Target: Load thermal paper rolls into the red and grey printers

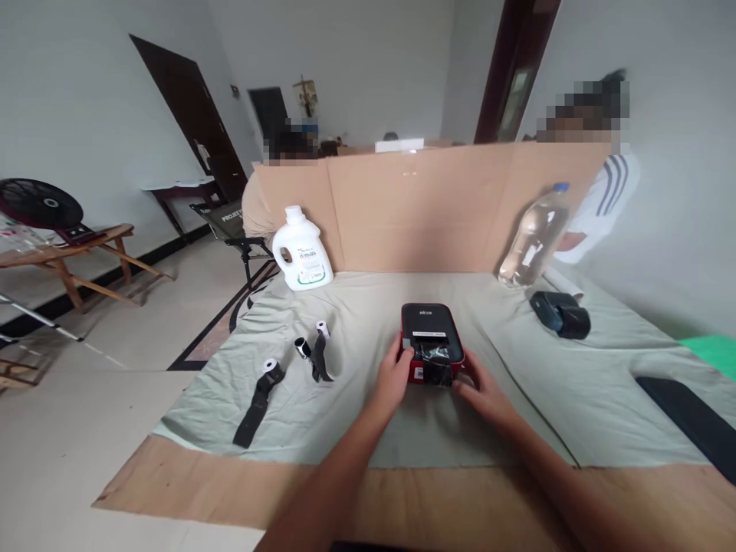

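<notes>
A small red and black label printer (430,326) sits upright on the cloth in front of me. My left hand (395,372) grips its left side, the thumb near the front left edge. On the opposite side my right hand (480,387) holds the near right corner, its fingers partly hidden. A shiny black strip (437,364) hangs from the slot at the printer's front. To the left lie partly unrolled black strips on white cores: one long roll (261,399) and two smaller ones, a roll (320,349) and a short roll (302,347).
A cardboard screen (414,211) stands along the back of the cloth-covered table (322,452), with two people behind it. Before it are a white detergent jug (303,253) and a large clear bottle (534,238). A dark handheld device (557,313) and a black flat object (687,414) lie right.
</notes>
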Motion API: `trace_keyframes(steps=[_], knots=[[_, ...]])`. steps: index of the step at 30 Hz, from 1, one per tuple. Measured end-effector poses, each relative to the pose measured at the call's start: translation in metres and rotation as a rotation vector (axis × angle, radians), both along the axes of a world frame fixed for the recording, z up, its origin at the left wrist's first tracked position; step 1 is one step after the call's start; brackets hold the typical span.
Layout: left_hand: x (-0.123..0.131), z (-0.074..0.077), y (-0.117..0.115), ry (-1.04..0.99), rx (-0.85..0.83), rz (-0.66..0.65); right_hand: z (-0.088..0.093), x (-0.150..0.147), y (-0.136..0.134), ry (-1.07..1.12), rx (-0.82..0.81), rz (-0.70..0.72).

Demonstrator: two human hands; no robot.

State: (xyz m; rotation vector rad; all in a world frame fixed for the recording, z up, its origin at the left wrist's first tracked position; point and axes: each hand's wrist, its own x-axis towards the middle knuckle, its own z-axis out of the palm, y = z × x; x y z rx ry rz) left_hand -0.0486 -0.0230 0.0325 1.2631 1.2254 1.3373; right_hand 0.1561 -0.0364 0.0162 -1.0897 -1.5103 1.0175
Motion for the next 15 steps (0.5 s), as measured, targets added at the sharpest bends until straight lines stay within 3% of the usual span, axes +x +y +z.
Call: trace_keyframes(steps=[3, 6, 11, 15], knots=[[-0.013, 0.011, 0.009, 0.017, 0.031, -0.069, 0.009, -0.012, 0.003, -0.130, 0.091, -0.063], [-0.044, 0.030, 0.034, 0.027, 0.104, -0.010, 0.032, -0.048, 0.034, -0.165, 0.153, -0.075], [-0.133, 0.068, 0.096, -0.070, 0.114, 0.235, 0.075, -0.150, 0.114, -0.135, 0.235, 0.046], [-0.203, 0.083, 0.127, -0.109, 0.098, 0.373, 0.079, -0.240, 0.160, -0.167, 0.213, 0.062]])
